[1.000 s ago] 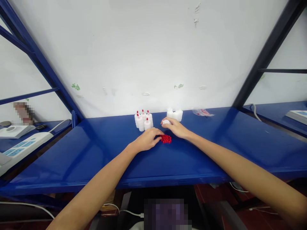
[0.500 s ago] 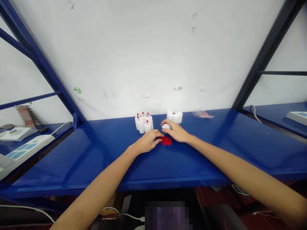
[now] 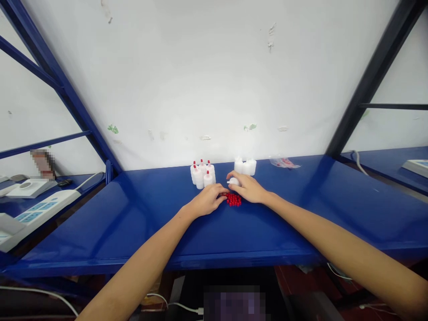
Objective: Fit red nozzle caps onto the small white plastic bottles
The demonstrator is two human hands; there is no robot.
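Observation:
My right hand (image 3: 247,187) is closed around a small white squeeze bottle (image 3: 234,181). The bottle lies tilted, its bare nozzle pointing left. At the left edge of a cluster of small red caps (image 3: 234,199) is my left hand (image 3: 209,199). Its thumb and fingers are pinched together, with a bit of red showing between them. Behind the left hand stand several white bottles (image 3: 199,179) topped with red caps. Beyond my right hand are several white bottles (image 3: 249,167) upright, with no red showing on them.
A clear plastic bag (image 3: 284,162) with red contents lies at the back right of the blue table (image 3: 267,236). Behind is a white wall (image 3: 200,80). A power strip (image 3: 40,214) sits at far left, beyond a blue metal frame (image 3: 72,102).
The bottle in my right hand has tipped, its nozzle now pointing more plainly left. My left hand stays by the caps. The whole view has shifted slightly.

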